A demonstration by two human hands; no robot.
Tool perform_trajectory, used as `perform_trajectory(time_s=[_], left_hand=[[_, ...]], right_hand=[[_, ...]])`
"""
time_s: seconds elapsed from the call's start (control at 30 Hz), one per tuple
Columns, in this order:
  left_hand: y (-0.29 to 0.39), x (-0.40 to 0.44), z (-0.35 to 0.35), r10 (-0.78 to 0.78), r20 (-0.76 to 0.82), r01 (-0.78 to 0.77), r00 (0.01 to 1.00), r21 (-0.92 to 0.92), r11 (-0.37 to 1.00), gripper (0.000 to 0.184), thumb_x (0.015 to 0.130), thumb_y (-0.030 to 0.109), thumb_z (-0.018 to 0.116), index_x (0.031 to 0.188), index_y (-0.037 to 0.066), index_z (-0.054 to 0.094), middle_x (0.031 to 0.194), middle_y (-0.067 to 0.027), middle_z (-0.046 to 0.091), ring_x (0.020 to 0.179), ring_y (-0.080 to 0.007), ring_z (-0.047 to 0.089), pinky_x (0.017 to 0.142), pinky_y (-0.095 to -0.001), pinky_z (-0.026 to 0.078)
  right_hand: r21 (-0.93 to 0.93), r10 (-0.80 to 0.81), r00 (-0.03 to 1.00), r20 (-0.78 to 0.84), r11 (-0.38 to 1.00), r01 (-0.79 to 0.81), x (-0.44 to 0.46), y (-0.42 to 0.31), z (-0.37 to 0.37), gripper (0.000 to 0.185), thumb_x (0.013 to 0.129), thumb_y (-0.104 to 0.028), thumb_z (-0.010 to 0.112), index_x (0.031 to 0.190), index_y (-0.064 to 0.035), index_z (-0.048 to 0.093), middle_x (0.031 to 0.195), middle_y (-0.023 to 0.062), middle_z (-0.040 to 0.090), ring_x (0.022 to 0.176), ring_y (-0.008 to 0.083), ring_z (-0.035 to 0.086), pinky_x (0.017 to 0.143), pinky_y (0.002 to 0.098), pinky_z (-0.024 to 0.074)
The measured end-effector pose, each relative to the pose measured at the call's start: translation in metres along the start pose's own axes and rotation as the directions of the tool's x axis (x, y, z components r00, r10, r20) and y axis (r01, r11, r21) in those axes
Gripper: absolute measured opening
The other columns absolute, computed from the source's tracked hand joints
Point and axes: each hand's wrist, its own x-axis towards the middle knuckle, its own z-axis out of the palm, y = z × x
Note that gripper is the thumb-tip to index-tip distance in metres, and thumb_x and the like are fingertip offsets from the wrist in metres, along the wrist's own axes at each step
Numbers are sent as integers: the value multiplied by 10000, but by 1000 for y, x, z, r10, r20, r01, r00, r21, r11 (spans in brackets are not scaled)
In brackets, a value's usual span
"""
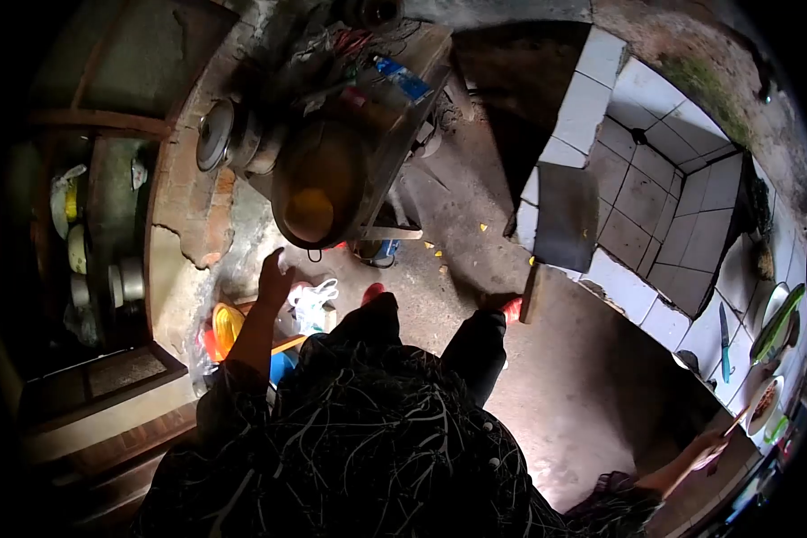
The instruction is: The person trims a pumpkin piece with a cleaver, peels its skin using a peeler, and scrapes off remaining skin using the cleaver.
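My left hand (pixel 273 276) reaches out at left centre, fingers apart, near the rim of a dark round pan (pixel 321 184) and above a white plastic bag (pixel 312 305). Nothing is clearly visible in it. At the lower right, my right hand (pixel 707 450) is closed around a thin stick (pixel 737 420) that points toward a white bowl of reddish food (pixel 765 405). Beyond the bowl, a knife with a blue-green handle (pixel 725 354) lies on the tiled counter (pixel 690 334), beside a long green vegetable (pixel 778 325).
A dark broad blade (pixel 567 218) with a wooden handle (pixel 531 294) rests at the edge of the tiled basin (pixel 641 202). A cluttered wooden table (pixel 403 125) stands at the top. At left are a cupboard (pixel 94 118) and an orange basket (pixel 228 328). Yellow scraps (pixel 429 245) dot the floor.
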Motion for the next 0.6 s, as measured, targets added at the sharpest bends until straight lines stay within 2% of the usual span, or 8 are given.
perform_trajectory(time_s=[0.1,0.27,0.37,0.43,0.47,0.5,0.53,0.6], left_hand=[[-32,29,4,60,-27,-61,998,-32,998,631,772,153,688,1331,58,412,1284,-174,472,1195,-318,446,1010,-389,373],[-58,101,-1,308,123,-275,943,-229,934,833,711,232,757,1384,33,309,1387,-185,366,1288,-311,357,1067,-393,301],[-77,148,8,548,135,-477,825,-354,805,961,651,260,796,1408,28,252,1411,-198,317,1313,-328,312,1080,-405,279],[-87,172,15,694,102,-603,713,-418,680,998,621,290,813,1408,38,254,1401,-205,322,1310,-350,309,1072,-419,289],[-84,177,7,726,140,-625,674,-417,660,1017,614,303,817,1415,52,242,1408,-201,305,1317,-354,291,1065,-441,291],[-88,177,5,753,176,-645,634,-417,641,1037,606,315,820,1421,65,231,1414,-197,289,1323,-358,273,1058,-463,294],[-96,174,8,766,187,-649,615,-432,626,1037,606,315,820,1421,65,231,1414,-197,289,1323,-358,273,1058,-463,294],[-93,190,20,819,132,-727,559,-397,560,1072,594,343,825,1434,105,204,1427,-181,261,1328,-356,261,1033,-510,304]], right_hand=[[183,279,954,114,937,-296,-117,20,-13,240,899,-371,450,936,-135,470,778,51,408,621,213,398,548,339,332],[339,652,642,402,546,-766,-335,28,-32,269,892,-428,452,843,-164,464,644,6,366,497,173,343,447,313,287],[366,691,531,491,390,-845,-462,-3,-40,299,888,-462,453,787,-181,460,564,-22,341,422,149,310,387,297,260],[411,644,533,548,348,-843,-542,-41,-42,322,885,-485,454,750,-193,458,510,-40,324,372,133,288,346,286,242],[555,556,634,538,332,-763,-587,-40,-23,205,841,-310,483,704,-167,428,455,-37,295,324,105,288,289,264,254],[450,569,555,607,330,-830,-617,-107,-55,174,844,-287,517,739,-159,465,481,-37,347,349,94,320,302,256,262],[361,568,501,653,348,-865,-641,-156,-71,167,867,-280,519,785,-141,472,491,-35,362,357,84,324,302,257,258],[266,463,548,696,544,-796,-671,-202,-80,209,896,-306,516,881,-99,483,521,-20,400,362,95,366,297,268,304]])
